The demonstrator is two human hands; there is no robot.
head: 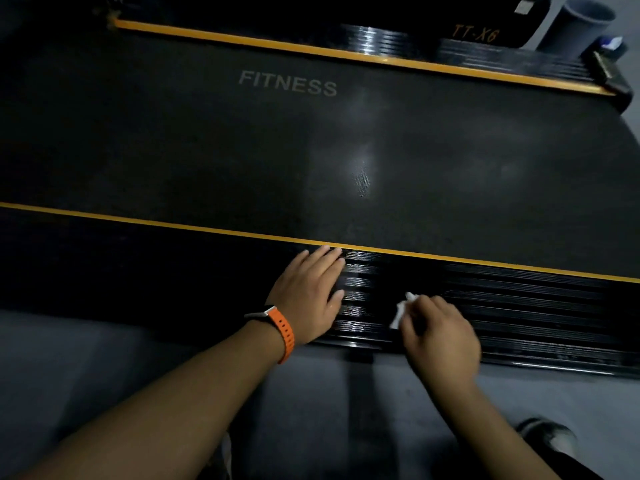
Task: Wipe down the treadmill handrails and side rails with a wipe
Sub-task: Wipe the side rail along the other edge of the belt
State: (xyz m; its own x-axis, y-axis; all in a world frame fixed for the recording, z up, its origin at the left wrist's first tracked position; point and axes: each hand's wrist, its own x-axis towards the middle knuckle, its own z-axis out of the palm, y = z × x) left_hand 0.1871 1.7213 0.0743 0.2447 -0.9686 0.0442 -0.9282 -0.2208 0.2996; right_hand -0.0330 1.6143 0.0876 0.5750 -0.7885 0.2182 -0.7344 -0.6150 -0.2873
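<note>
Wiping of the near rail (519,306) is the step in hand: the right hand (440,334) curls round the wipe (401,311) and holds it on the ribbed top, while the left hand (308,296) lies flat just beside it, fingers straight (bracing, I judge). The next move calls for a steady stroke along the ribs, later the far rail (398,39) across the belt (242,150). Count: two hands, one wipe, two rails, one watch (273,323); no handrails show.

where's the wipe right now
In the head view, the white wipe is held in the right hand on the near side rail, lower right of centre, just right of the left hand resting flat on the same rail.
</note>
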